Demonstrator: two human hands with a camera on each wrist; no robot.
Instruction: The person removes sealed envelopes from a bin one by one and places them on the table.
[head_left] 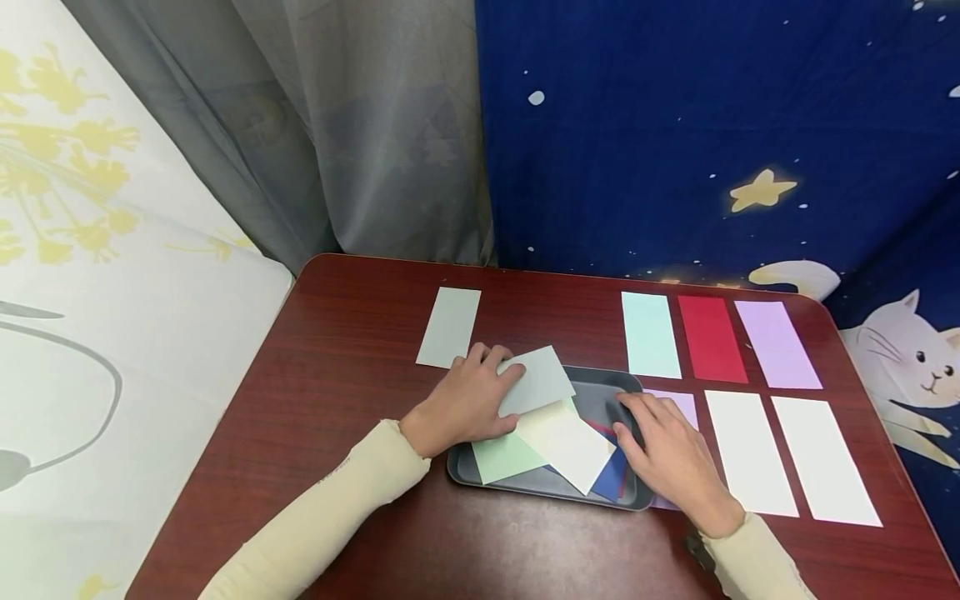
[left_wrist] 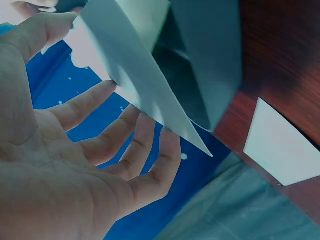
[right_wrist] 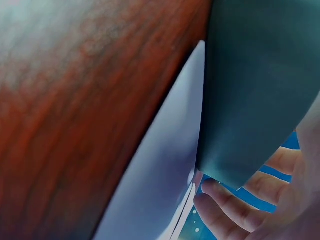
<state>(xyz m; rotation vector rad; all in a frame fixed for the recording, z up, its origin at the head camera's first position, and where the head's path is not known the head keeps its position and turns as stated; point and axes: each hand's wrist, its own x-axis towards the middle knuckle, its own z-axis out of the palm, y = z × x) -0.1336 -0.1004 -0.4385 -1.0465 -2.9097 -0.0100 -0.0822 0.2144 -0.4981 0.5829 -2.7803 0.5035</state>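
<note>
Over the left part of a dark grey tray, my left hand holds a pale grey paper card by its edges. In the left wrist view, bent fingers meet one side of this tilted card, and the thumb reaches its upper corner. A cream-white card, a light green card and a dark blue card overlap in the tray. My right hand rests at the tray's right rim, its fingers loosely bent; the right wrist view shows fingers beside the tray's outer wall.
Another pale grey card lies behind the tray, to the left. On the right lie mint, red and lilac cards, with two white cards before them. A lilac card is partly under my right hand.
</note>
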